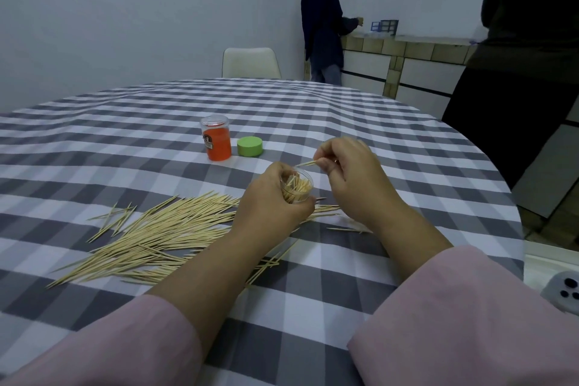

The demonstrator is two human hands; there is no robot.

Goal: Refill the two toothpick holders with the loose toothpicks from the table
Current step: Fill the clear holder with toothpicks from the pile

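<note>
My left hand point(272, 200) grips a clear toothpick holder point(297, 188), tilted and partly filled with toothpicks. My right hand point(351, 169) pinches a toothpick point(305, 163) whose tip points at the holder's mouth. A large heap of loose toothpicks point(163, 229) lies on the checked tablecloth point(344, 122) to the left of my hands, with a few more under and to the right of them. An orange toothpick holder point(217, 142) with a clear lid stands upright farther back. A green lid point(249, 146) lies beside it on the right.
A white chair point(250, 62) stands at the table's far side. One person stands at a tiled counter point(407, 50) at the back, another in dark clothes at the right edge point(526, 41). A grey phone point(567, 291) lies beyond the table's right edge.
</note>
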